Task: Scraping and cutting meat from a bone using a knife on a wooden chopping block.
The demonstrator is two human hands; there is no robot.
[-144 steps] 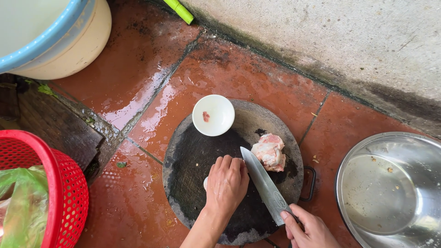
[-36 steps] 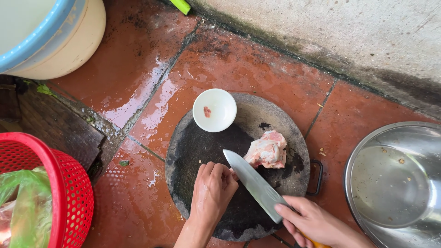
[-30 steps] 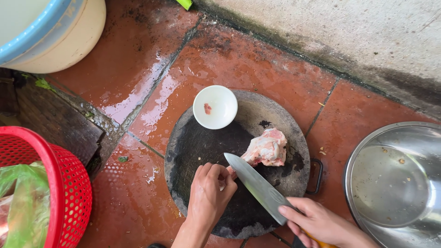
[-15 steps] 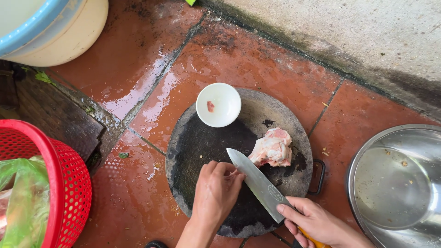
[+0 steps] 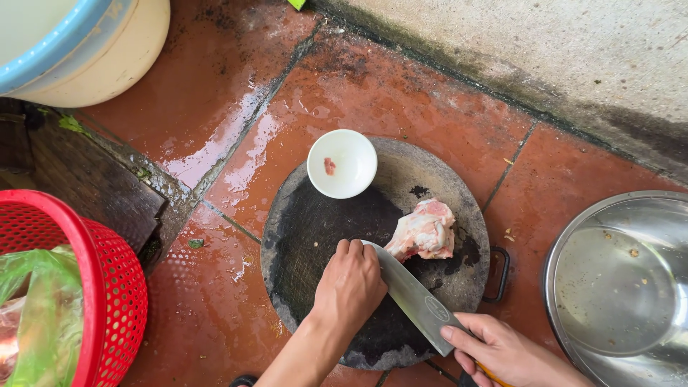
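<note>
The left hand (image 5: 350, 285) lies knuckles up on the round dark chopping board (image 5: 315, 236), its fingers curled together over something small that the hand itself hides, so I cannot tell what it presses down. Just beside its fingertips runs the blade of a broad knife (image 5: 412, 297), laid slantwise across the board with the tip near the left hand. The right hand (image 5: 502, 351) is wrapped tight on the knife's handle at the near edge of the board, forefinger stretched along the blade's base. Past the knife tip, toward the far right of the board, sits a pale pink chunk of raw meat (image 5: 426, 231), apart from both hands. A small white bowl (image 5: 342, 163) with a scrap of pink in it stands on the board's far rim. Outward on the wet red tile floor (image 5: 373, 93) are a steel basin (image 5: 623, 287) to the right, a red plastic basket (image 5: 107, 287) holding a green bag to the left, and a cream tub with a blue rim (image 5: 93, 50) at the far left.
</note>
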